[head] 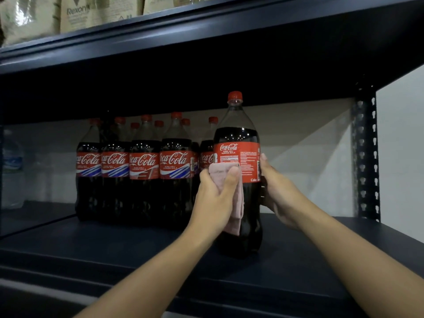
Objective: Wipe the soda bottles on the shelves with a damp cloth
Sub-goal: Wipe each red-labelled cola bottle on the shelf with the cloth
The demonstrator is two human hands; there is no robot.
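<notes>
A large cola bottle [238, 138] with a red cap and red label stands upright near the front of the dark shelf [114, 249]. My left hand [215, 193] grips a pink cloth [236, 203] and presses it against the bottle's left side at label height; the cloth hangs down below my fingers. My right hand [277, 191] holds the bottle's right side, thumb on the label edge. Behind and to the left stands a group of several more cola bottles [142, 166] with red caps.
A clear water bottle [12, 171] stands at the far left of the shelf. The upper shelf [160, 35] carries tan packages [75, 12]. A perforated metal upright [367, 157] rises at the right, with a white wall behind.
</notes>
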